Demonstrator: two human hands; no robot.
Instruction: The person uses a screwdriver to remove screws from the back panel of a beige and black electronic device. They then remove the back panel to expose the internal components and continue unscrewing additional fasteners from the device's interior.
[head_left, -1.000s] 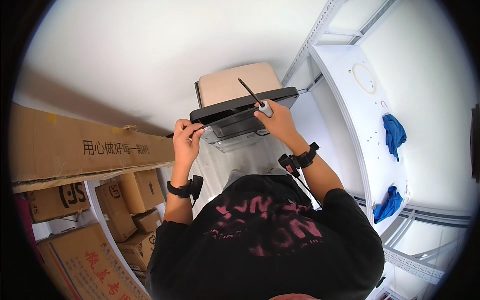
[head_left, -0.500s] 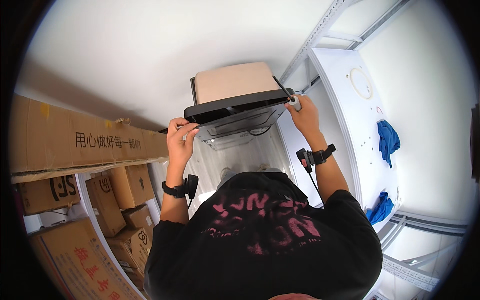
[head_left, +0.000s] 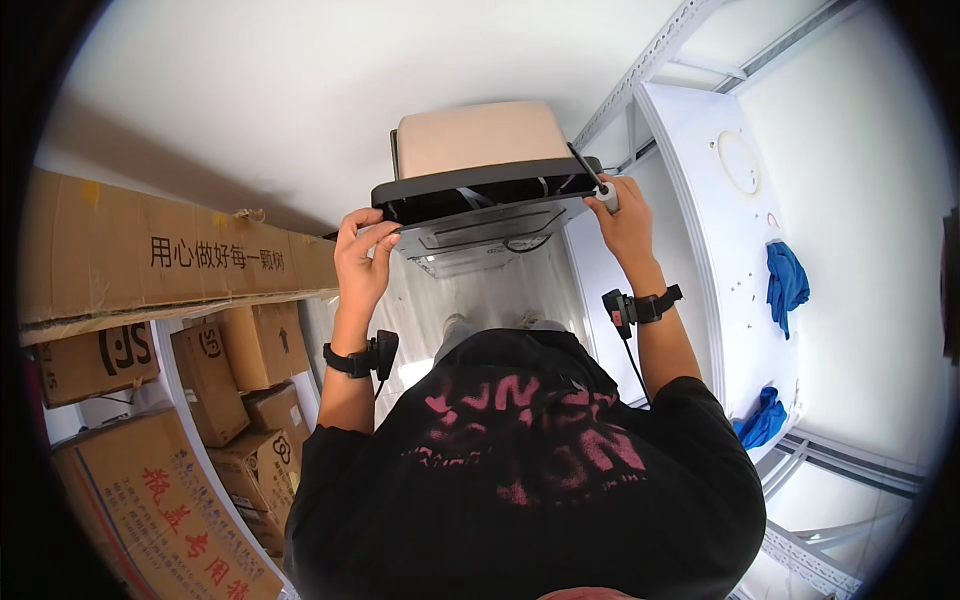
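Note:
A beige box-shaped unit [head_left: 480, 135] with a dark grey front frame [head_left: 470, 186] is in front of me at chest height. My left hand [head_left: 362, 252] grips the frame's left corner. My right hand [head_left: 625, 215] is at the frame's right corner, closed on a screwdriver [head_left: 605, 193] with a white handle and a thin dark shaft lying along the frame's edge. Both wrists carry black bands with a small device. My black shirt with pink print fills the lower middle.
Brown cardboard boxes [head_left: 150, 255] are stacked on shelves at the left, with more boxes [head_left: 215, 380] below. A white panel [head_left: 720, 200] stands at the right with blue cloths [head_left: 787, 280] hanging on it. A perforated metal rack post [head_left: 650, 55] runs above.
My right hand has carried the screwdriver from the middle of the frame to its right corner. My left hand has kept its hold on the left corner.

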